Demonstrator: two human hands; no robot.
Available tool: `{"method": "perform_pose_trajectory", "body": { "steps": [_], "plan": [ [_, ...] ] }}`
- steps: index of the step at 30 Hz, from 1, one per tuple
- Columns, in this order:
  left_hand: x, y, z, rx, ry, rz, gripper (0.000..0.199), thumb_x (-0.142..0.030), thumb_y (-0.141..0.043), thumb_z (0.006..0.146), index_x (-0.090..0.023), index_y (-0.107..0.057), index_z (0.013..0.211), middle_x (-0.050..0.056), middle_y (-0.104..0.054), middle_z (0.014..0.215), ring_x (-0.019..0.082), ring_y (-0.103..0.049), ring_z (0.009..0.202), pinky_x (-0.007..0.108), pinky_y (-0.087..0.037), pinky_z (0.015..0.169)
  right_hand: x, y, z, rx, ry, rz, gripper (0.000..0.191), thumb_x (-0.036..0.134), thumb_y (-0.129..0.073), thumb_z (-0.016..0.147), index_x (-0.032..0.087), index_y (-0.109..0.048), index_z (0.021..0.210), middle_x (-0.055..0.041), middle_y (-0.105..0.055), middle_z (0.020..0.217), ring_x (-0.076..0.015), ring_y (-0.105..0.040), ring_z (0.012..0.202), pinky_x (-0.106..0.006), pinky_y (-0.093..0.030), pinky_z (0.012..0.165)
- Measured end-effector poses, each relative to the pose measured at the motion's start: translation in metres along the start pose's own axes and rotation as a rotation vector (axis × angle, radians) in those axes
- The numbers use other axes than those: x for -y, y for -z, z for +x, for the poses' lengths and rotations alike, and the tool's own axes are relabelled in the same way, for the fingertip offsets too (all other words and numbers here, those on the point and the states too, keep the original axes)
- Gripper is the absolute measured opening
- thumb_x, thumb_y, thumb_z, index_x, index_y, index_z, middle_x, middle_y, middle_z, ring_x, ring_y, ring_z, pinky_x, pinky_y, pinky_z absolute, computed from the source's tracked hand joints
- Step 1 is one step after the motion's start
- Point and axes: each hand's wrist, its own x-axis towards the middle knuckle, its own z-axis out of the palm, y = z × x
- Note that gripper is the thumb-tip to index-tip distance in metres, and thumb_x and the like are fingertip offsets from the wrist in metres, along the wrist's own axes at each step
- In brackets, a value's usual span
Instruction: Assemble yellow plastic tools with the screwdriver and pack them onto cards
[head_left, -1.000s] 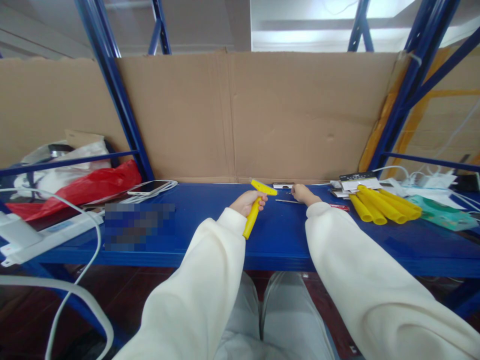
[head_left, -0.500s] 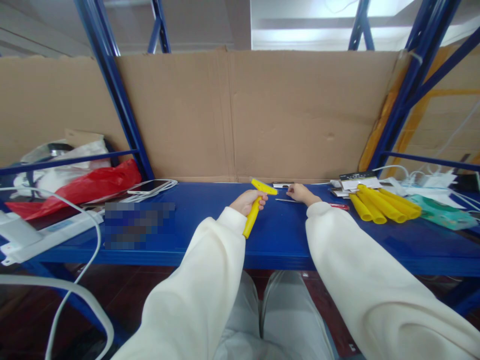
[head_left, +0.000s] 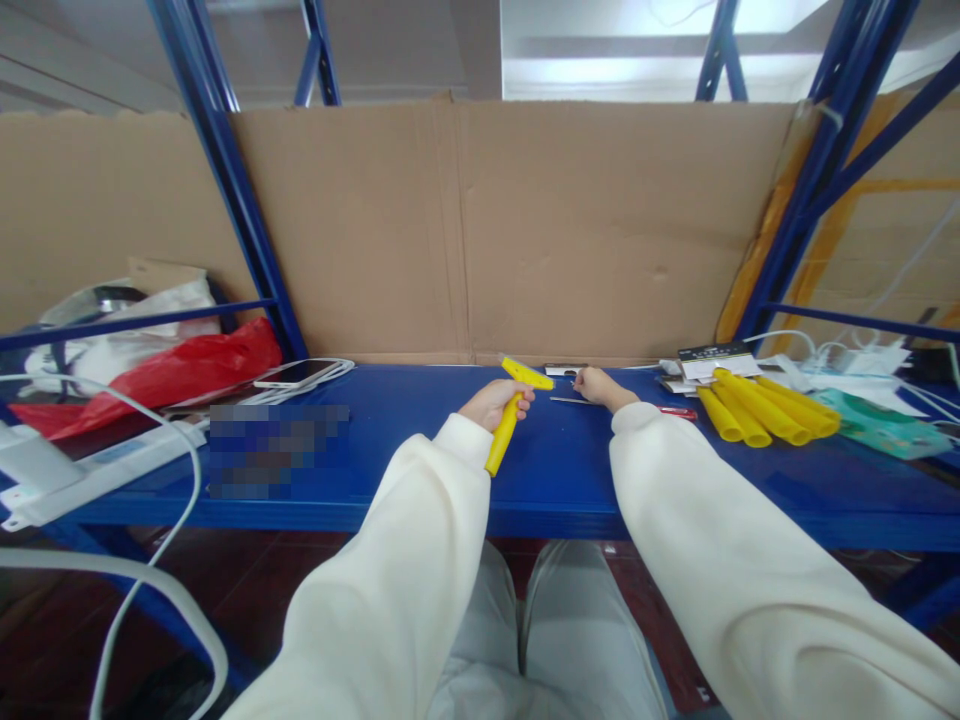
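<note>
My left hand point(head_left: 499, 402) is closed around a yellow T-shaped scraper point(head_left: 506, 440), with its wide head point(head_left: 527, 374) pointing up and away and its round handle slanting down toward the table edge. To the right of the scraper head, my right hand point(head_left: 595, 386) is closed low over the tabletop, fingertips pinched together. A small dark bit shows at those fingertips, too small to name. Under the right wrist lies a screwdriver, its metal shaft point(head_left: 571, 401) showing on the left and its red handle point(head_left: 679, 413) on the right. Behind that hand is a flat black-and-white piece point(head_left: 564, 370).
Several yellow tubular handles point(head_left: 780, 410) lie at the right beside a black-and-white card point(head_left: 718, 360) and a green packet point(head_left: 885, 425). A phone point(head_left: 292, 374) with white cable, a red bag point(head_left: 195, 370) and a power strip point(head_left: 112, 470) are leftward. Cardboard point(head_left: 585, 230) walls the back.
My right hand's fingers have shifted very slightly, and a small dark bit now shows at their tips. The left hand holds the scraper in the same place.
</note>
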Motion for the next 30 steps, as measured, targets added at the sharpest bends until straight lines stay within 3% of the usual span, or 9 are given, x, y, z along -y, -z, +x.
{"method": "perform_pose_trajectory", "body": {
  "steps": [10,14,18,23,30],
  "plan": [
    [0.002,0.002,0.003,-0.005,-0.014,0.007,0.021,0.0,-0.04,0.092,-0.017,-0.047,0.08,-0.006,-0.044,0.053,0.003,-0.033,0.036,0.013,-0.024,0.035,0.002,0.004,-0.004,0.028,-0.003,0.076,0.021,0.013,-0.055,0.091,0.008,-0.075,0.093,-0.0167,-0.076,0.096,-0.0214,-0.07,0.088,-0.024,-0.049,0.076],
    [0.003,0.004,0.007,-0.006,-0.005,-0.014,0.02,0.0,-0.044,0.09,-0.017,-0.047,0.079,-0.006,-0.045,0.053,0.003,-0.033,0.036,0.013,-0.024,0.035,0.008,0.016,-0.007,-0.02,0.142,0.322,0.025,0.02,-0.05,0.095,0.011,-0.071,0.087,-0.0073,-0.073,0.085,-0.0158,-0.063,0.075,-0.023,-0.048,0.073],
    [0.004,0.006,0.01,0.0,0.005,-0.037,0.021,0.0,-0.043,0.091,-0.017,-0.047,0.078,-0.006,-0.044,0.053,0.003,-0.033,0.035,0.013,-0.023,0.035,0.02,0.024,-0.015,-0.018,0.284,0.493,0.02,0.024,-0.051,0.093,0.013,-0.068,0.09,-0.0047,-0.072,0.087,-0.0147,-0.06,0.076,-0.024,-0.048,0.076],
    [0.005,0.008,0.012,-0.003,-0.017,-0.025,0.02,0.002,-0.049,0.087,-0.016,-0.049,0.077,-0.006,-0.046,0.053,0.003,-0.034,0.036,0.013,-0.024,0.035,0.036,0.022,-0.022,-0.012,0.349,0.457,0.012,0.019,-0.058,0.088,0.016,-0.069,0.083,-0.0055,-0.073,0.092,-0.0172,-0.062,0.087,-0.026,-0.048,0.083],
    [0.006,0.003,0.008,-0.043,-0.056,0.069,0.024,0.004,-0.044,0.087,-0.015,-0.05,0.074,-0.005,-0.047,0.05,0.004,-0.037,0.037,0.015,-0.027,0.038,0.04,0.019,-0.023,0.028,0.407,0.421,0.019,0.021,-0.055,0.09,0.014,-0.066,0.077,-0.0019,-0.067,0.077,-0.0136,-0.056,0.073,-0.022,-0.043,0.07]
  ]
}}
